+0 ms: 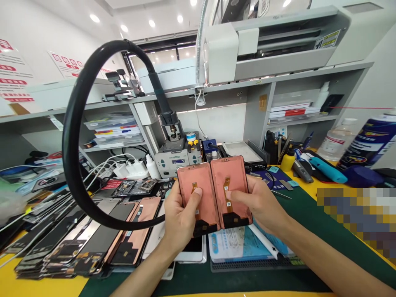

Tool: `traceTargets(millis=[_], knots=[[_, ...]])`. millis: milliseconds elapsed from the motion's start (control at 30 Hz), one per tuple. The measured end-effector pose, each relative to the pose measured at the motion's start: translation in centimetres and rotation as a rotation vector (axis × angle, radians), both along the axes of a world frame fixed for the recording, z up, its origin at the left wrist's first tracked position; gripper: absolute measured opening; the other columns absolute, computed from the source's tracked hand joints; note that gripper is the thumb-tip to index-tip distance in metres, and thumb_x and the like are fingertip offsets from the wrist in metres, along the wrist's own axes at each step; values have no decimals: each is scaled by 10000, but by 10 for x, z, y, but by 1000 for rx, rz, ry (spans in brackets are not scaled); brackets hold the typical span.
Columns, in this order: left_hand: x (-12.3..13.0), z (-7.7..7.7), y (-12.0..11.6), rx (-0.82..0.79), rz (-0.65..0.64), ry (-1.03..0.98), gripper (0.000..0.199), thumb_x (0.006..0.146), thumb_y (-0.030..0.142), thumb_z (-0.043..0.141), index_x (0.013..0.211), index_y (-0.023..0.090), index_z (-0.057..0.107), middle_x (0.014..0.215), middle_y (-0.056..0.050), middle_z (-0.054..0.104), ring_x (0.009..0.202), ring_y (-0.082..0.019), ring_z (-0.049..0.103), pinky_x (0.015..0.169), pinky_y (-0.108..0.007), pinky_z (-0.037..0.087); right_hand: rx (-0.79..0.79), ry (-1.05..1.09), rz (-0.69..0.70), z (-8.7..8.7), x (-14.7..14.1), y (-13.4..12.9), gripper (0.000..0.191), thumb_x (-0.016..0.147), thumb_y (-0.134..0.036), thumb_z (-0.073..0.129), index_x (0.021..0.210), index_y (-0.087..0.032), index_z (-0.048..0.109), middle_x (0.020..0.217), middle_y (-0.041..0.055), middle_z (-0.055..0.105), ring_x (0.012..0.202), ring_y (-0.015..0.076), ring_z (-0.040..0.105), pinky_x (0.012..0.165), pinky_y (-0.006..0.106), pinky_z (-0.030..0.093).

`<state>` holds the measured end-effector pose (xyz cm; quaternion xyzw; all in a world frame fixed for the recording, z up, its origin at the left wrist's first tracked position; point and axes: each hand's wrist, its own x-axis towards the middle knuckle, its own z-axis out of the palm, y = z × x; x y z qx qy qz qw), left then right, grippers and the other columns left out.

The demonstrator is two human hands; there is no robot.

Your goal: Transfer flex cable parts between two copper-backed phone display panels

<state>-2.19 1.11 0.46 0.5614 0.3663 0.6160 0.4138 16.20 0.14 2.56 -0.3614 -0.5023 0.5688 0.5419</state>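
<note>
Two copper-backed phone screen panels are held up side by side above the bench, their flex cables facing the camera. My left hand (181,214) grips the left panel (201,177) by its outer edge, thumb on the copper back near the cable. On the other side, my right hand (262,202) holds the right panel (236,169), with a finger across its orange flex cable. The panels' inner long edges meet or nearly meet. Beneath them lie a blue-and-white pad (229,243) and a white device (198,249).
Stacked phone screens (108,231) cover the left bench. A thick black hose (71,136) loops at the left, before a grey soldering station (170,163). Bottles (337,140) and tools (300,171) stand at the right. The green mat (309,214) spans the front.
</note>
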Motion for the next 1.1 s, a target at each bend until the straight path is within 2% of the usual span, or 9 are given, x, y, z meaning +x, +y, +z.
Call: traceTargets(millis=[300, 567, 633, 733, 800, 900, 1100], knots=[[0, 2, -2, 7, -31, -2, 284, 906, 340, 631, 1148, 195, 599, 1047, -48, 703, 923, -185, 638, 814, -282, 531, -13, -11, -1, -1, 0, 1, 232, 751, -268, 756, 950, -175, 683, 947, 84, 739, 836, 285, 701, 734, 387, 571], [0, 1, 0, 13, -27, 16, 256, 916, 335, 621, 1127, 191, 604, 1015, -43, 692, 897, -168, 619, 810, -271, 518, -23, 3, -7, -1, 1, 0, 285, 770, -279, 762, 1016, -166, 674, 977, 93, 738, 854, 285, 703, 734, 378, 573], [1, 1, 0, 5, -29, 29, 250, 919, 336, 618, 1124, 193, 607, 1017, -41, 694, 902, -172, 623, 814, -275, 517, -41, 8, 31, 0, 1, -1, 323, 779, -287, 764, 1056, -154, 666, 985, 96, 737, 856, 276, 705, 749, 376, 574], [3, 0, -1, 12, -61, 35, 262, 927, 330, 610, 1152, 195, 607, 1067, -46, 700, 948, -187, 639, 849, -292, 518, -62, 9, 162, 1, -1, -2, 351, 838, -304, 728, 1140, -146, 645, 1031, 98, 730, 865, 247, 706, 779, 363, 571], [4, 1, -2, 35, -79, 32, 271, 932, 319, 605, 1173, 196, 608, 1106, -49, 700, 983, -195, 645, 871, -293, 515, -40, -8, 214, 0, -2, -3, 353, 889, -319, 686, 1195, -154, 624, 1063, 95, 724, 854, 220, 703, 789, 351, 568], [5, 2, -4, 49, -106, -1, 268, 945, 308, 591, 1188, 198, 612, 1144, -47, 696, 1013, -196, 651, 888, -286, 512, 39, -70, 189, -1, -6, -5, 367, 941, -338, 630, 1264, -168, 586, 1105, 92, 712, 849, 193, 693, 778, 327, 567], [8, 3, -12, 2, -213, -158, 273, 973, 293, 542, 1219, 208, 622, 1206, -50, 681, 1058, -198, 649, 898, -283, 520, 144, -103, 117, -2, -10, -9, 388, 969, -347, 593, 1320, -203, 517, 1254, 89, 650, 1045, 219, 659, 873, 340, 559]])
